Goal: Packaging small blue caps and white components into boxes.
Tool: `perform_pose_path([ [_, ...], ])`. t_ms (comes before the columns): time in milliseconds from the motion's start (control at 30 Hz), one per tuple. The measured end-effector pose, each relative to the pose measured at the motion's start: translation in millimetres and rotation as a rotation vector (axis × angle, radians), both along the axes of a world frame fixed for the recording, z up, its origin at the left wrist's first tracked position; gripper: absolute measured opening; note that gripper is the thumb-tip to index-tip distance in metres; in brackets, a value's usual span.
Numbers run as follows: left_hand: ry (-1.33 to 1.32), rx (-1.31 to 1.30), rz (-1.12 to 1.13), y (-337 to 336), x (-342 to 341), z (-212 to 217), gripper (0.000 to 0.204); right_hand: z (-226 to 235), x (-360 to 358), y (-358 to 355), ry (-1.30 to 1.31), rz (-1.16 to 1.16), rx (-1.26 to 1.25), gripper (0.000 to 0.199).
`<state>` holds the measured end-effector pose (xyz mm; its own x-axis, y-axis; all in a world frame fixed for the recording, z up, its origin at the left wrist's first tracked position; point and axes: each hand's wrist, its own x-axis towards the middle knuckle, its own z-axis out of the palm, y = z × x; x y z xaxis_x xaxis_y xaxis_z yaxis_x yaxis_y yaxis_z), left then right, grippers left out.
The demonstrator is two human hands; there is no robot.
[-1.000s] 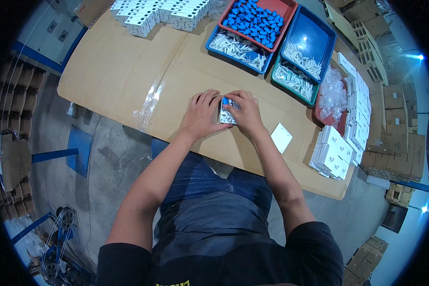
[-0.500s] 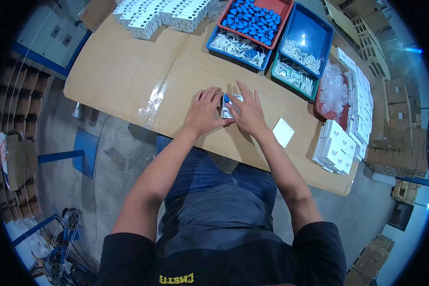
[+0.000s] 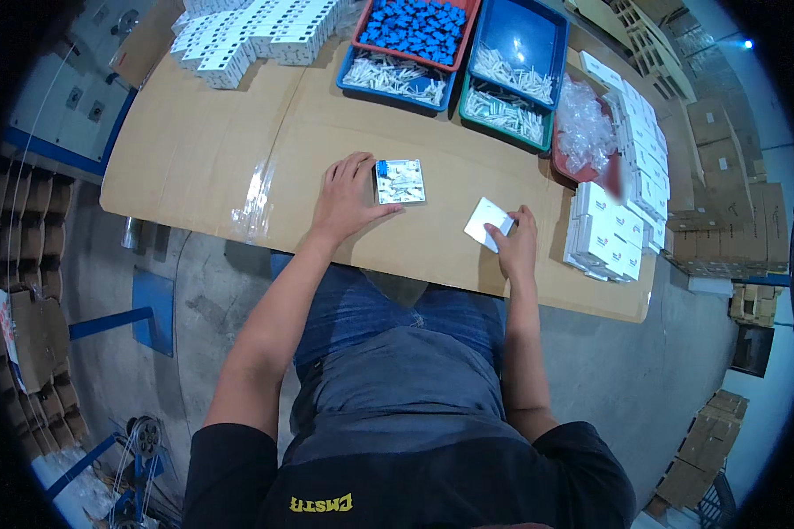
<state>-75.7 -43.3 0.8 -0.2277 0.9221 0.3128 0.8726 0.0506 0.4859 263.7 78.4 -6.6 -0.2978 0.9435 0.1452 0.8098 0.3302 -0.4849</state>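
A small open white box holding white parts and a blue piece lies on the cardboard-covered table. My left hand rests flat beside it, fingers against its left edge. Off to the right, my right hand has its fingertips on a flat white square card that lies on the table near the front edge.
At the back stand a red tray of blue parts, blue trays of white parts, and a green tray. Rows of white boxes fill the back left. Clear bags and stacked white boxes line the right.
Both hands were together over the small box. Now my right hand has moved right to the white card, and the box lies uncovered beside my left hand.
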Motion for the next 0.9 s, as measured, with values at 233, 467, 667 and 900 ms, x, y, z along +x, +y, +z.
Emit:
perform_pose_path([
  [233,-0.701,0.188,-0.042,-1.7,16.7,1.2,0.082,38.2,-28.6,-10.5,0.865,-0.005,-0.402,0.041],
  [467,-1.925,0.249,-0.005,-15.2,77.1,25.5,0.059,54.4,-55.7,-25.9,1.100,0.029,-0.622,0.026],
  [667,-2.044,0.080,0.030,-13.3,116.9,27.7,0.050,93.4,-65.5,-42.1,0.648,0.290,-0.548,0.045],
  [900,-2.112,-0.185,-0.024,-20.0,115.4,54.7,0.048,132.9,-52.5,-41.6,0.651,0.653,-0.620,0.080],
])
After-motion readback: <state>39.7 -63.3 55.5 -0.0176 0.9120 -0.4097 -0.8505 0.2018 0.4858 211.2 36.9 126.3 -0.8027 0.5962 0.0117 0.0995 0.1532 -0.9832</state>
